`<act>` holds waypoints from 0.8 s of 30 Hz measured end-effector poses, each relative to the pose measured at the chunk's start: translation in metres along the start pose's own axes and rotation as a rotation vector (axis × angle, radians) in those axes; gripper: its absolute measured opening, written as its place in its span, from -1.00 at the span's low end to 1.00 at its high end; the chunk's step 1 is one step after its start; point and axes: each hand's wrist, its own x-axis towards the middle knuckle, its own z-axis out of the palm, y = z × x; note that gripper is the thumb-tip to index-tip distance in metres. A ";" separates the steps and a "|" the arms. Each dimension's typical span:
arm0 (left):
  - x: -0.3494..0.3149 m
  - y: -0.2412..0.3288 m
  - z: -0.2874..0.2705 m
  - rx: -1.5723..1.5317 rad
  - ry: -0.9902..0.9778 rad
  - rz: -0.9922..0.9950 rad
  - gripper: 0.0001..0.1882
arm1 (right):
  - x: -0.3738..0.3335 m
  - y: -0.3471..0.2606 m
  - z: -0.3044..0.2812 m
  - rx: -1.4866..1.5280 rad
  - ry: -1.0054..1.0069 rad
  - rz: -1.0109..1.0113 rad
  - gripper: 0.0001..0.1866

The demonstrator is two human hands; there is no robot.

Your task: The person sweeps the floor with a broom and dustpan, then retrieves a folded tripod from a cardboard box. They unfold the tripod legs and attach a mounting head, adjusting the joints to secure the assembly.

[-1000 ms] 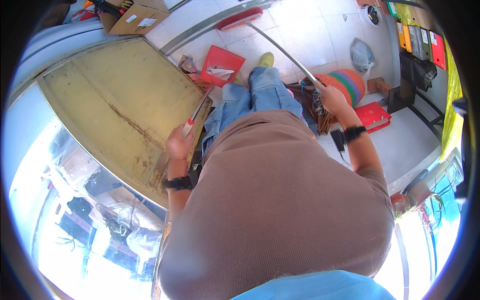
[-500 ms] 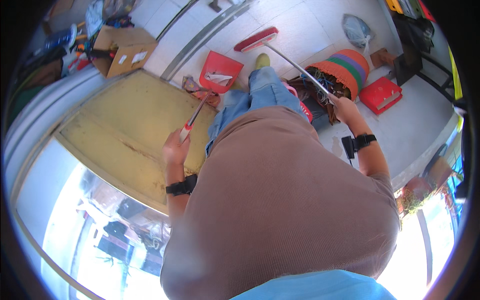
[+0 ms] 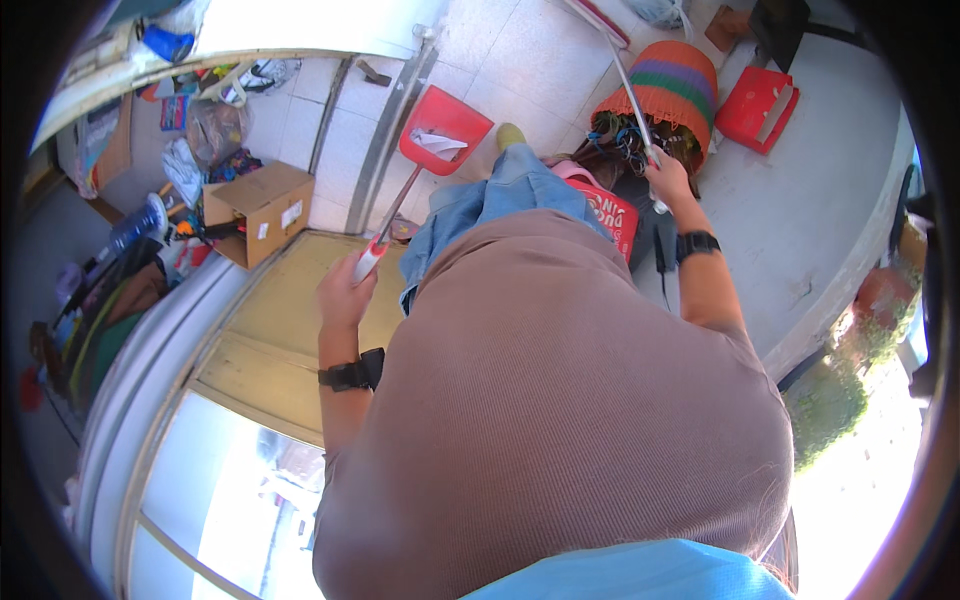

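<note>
My left hand [image 3: 347, 290] is closed round the white and red handle of a red dustpan [image 3: 420, 110]. White scraps that look like paper [image 3: 440, 143] lie in its pan, which is in front of my left leg. In my right hand [image 3: 669, 180] is the pole of a broom [image 3: 628, 85], slanting forward and to the left. Its red head is at the top edge of the view, partly cut off. The broom pole passes in front of an orange, green and purple striped woven basket [image 3: 672, 72], tipped toward me with tangled cords and dark strips at its mouth.
A red box [image 3: 757, 108] lies right of the basket. A red printed bag [image 3: 617, 215] is beside my legs. To the left, an open cardboard box [image 3: 262, 205] stands by a yellowish panel [image 3: 275, 310]. A metal floor track [image 3: 385, 140] crosses the tiles, with assorted household clutter beyond.
The broom head has moved forward, away from me, to the top edge. The dustpan stays in front of my left leg with the scraps in it. My view has shifted.
</note>
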 end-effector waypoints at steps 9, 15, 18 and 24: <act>0.089 0.020 -0.045 0.150 -0.017 0.359 -0.62 | -0.054 -0.022 0.088 -0.065 -0.167 0.053 -0.47; 0.138 0.011 -0.068 0.152 -0.079 0.439 -0.68 | -0.122 -0.067 0.129 -0.014 -0.250 0.166 -0.44; 0.158 -0.003 -0.082 0.167 -0.148 0.543 -0.69 | -0.161 -0.094 0.148 0.046 -0.256 0.245 -0.45; 0.220 -0.049 -0.136 0.277 -0.263 0.771 -0.70 | -0.189 -0.180 0.211 0.150 -0.222 0.354 -0.40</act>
